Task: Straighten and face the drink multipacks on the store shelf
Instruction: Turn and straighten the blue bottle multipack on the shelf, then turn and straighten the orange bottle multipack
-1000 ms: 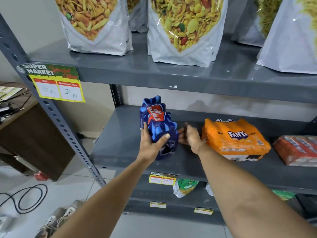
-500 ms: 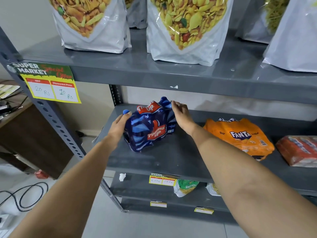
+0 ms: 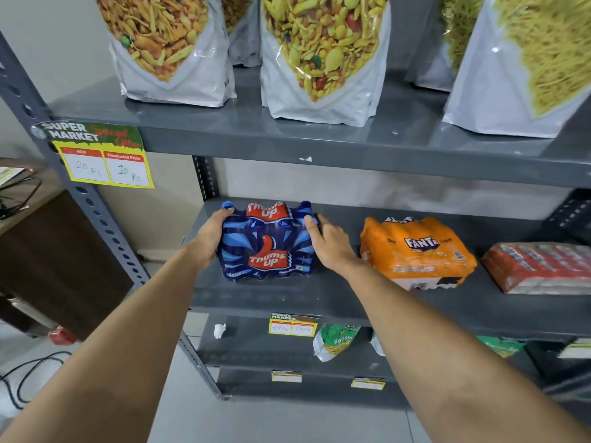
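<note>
Hands (image 3: 208, 238) (image 3: 329, 244) in closed grip on Thums Up multipack (image 3: 268, 244), seemingly flat on grey shelf (image 3: 319, 295).

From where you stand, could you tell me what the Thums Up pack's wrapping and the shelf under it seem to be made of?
The Thums Up pack looks wrapped in thin printed plastic film, glossy: it creases and clings around the bottle shapes, with a blue cap poking out at top left. The shelf appears to be grey painted metal, fairly smooth with a dull sheen; its uprights are perforated angle posts.

Glossy plastic shrink-wrap covers the blue multipack (image 3: 268, 244); the grey shelf (image 3: 319, 295) looks smooth painted metal.
</note>
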A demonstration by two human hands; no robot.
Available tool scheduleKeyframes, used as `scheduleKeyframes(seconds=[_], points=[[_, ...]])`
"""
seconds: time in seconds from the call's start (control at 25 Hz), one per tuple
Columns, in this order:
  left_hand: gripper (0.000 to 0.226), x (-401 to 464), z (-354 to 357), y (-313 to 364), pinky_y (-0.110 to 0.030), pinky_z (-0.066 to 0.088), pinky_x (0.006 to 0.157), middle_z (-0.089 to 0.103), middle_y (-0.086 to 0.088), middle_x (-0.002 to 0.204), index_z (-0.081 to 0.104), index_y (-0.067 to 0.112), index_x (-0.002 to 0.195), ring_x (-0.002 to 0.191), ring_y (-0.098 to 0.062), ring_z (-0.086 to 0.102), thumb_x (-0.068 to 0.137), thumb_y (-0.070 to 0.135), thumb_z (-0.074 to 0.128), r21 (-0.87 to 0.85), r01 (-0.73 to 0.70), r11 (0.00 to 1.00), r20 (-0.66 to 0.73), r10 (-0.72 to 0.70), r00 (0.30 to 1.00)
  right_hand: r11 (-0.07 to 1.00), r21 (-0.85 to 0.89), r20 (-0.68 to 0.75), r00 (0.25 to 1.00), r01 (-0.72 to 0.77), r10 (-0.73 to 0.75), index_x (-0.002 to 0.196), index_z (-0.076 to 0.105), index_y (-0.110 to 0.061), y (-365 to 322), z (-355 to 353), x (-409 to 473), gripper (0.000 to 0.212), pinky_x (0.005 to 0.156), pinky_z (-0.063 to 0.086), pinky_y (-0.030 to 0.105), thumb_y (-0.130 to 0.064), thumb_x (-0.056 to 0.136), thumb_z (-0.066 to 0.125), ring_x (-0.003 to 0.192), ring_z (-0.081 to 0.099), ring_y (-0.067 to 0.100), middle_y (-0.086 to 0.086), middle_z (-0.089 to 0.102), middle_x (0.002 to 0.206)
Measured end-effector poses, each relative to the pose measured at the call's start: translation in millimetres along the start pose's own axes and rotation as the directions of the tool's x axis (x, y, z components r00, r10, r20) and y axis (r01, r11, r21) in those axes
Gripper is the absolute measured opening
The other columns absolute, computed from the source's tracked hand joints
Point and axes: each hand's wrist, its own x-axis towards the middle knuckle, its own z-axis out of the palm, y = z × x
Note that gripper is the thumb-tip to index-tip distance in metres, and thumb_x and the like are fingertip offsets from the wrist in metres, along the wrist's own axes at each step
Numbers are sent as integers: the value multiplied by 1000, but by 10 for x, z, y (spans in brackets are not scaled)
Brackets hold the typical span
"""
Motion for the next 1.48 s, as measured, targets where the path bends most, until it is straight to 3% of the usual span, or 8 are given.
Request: scheduleKeyframes(seconds=[0.28, 0.4, 0.6, 0.8, 0.96, 1.04, 1.2, 1.48], points=[[29, -326, -37, 1, -33, 47, 60, 65, -12, 89, 56, 12, 113, 69, -23, 59, 98, 35, 46, 151, -30, 988, -85, 44, 995, 988, 101, 15, 993, -121, 120, 125, 47, -24, -113, 44, -500, 62, 79, 60, 38, -72, 90, 31, 103, 69, 27, 9, 68, 117], [36, -313, -17, 71, -40, 52, 87, 63, -19, 123, 55, 10, 128, 97, -35, 63, 98, 26, 44, 433, -123, 893, -149, 205, 967, 967, 196, 127, 982, -162, 138, 130, 46, -20, -145, -37, -533, 59, 84, 58, 36, -65, 94, 34, 109, 67, 26, 10, 65, 126], [49, -277, 199, 281, -37, 43, 105, 49, -18, 136, 60, 11, 128, 118, -37, 55, 81, -2, 51, 624, -277, 730, -281, 541, 793, 960, -276, -10, 999, -45, 44, 146, 41, -23, 466, -623, -471, 76, 119, 12, 52, -73, 90, 28, 150, 19, 25, 9, 35, 157], [48, -141, 1077, 325, -57, 24, 114, 35, -6, 156, 56, 17, 132, 147, -27, 22, 96, 30, 28, 970, -241, -19, 207, 580, 788, 812, -501, -85, 951, -299, 298, 153, 26, -29, 1559, -1494, -374, 72, 117, 8, 60, -68, 93, 26, 151, 10, 27, 6, 15, 164], [65, -203, 2078, 112, -59, -8, 115, 30, -11, 158, 51, 16, 138, 150, -26, 17, 97, 57, 18, 930, -284, -232, 339, 251, 907, 874, -274, 31, 904, -402, 426, 155, 11, -34, 2037, -1831, -376, 76, 114, 28, 50, -71, 91, 30, 142, 33, 40, 17, 23, 161], [72, -308, 2475, -96, -57, -6, 117, 61, -13, 128, 65, 11, 103, 135, -28, 44, 95, 63, 16, 942, -300, -152, 324, 167, 931, 873, -119, 25, 878, -473, 479, 152, 26, -15, 2135, -1927, -307, 78, 106, 38, 42, -66, 94, 32, 132, 48, 39, 19, 44, 149], [68, -357, 2903, -533, -38, 45, 98, 65, -5, 114, 62, 13, 113, 111, -28, 62, 83, 72, 47, 789, -195, 583, 234, 10, 972, 861, -44, 66, 858, -507, 509, 134, 48, -3, 2306, -1995, -228, 72, 98, 45, 40, -63, 95, 37, 121, 56, 34, 17, 56, 136], [72, -392, 3105, -798, -45, 53, 92, 63, -8, 123, 51, 10, 126, 111, -29, 62, 77, 60, 67, 545, -244, 802, 36, 268, 963, 931, 180, -70, 940, -317, 334, 124, 52, -12, 2448, -1952, -364, 55, 89, 52, 42, -56, 92, 52, 109, 64, 31, 12, 65, 121]])
